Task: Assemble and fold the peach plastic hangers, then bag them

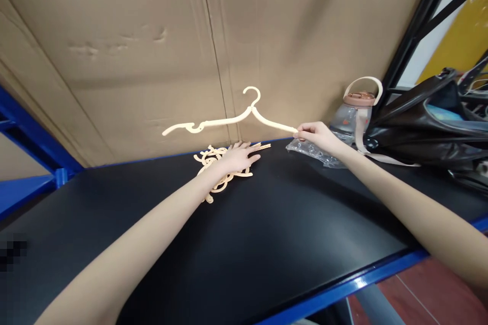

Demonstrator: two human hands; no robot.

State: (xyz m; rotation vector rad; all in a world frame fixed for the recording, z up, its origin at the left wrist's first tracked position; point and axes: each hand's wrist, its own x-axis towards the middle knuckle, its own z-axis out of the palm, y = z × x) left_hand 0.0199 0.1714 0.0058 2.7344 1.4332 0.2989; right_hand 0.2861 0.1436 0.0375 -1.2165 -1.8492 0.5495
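Observation:
A cream folding clothes hanger is held up in front of the cardboard, its hook on top and its two arms spread. My right hand pinches the tip of its right arm. The hanger's left arm reaches out past the pile, with a notch near its end. My left hand rests with fingers spread on a heap of cream hanger parts on the black tabletop. The hand covers part of that heap, so some pieces are hidden.
Behind the black table stands a cardboard sheet. To the right are a clear plastic bag, a water bottle with a strap, and a black leather bag. A blue frame edge runs along the front.

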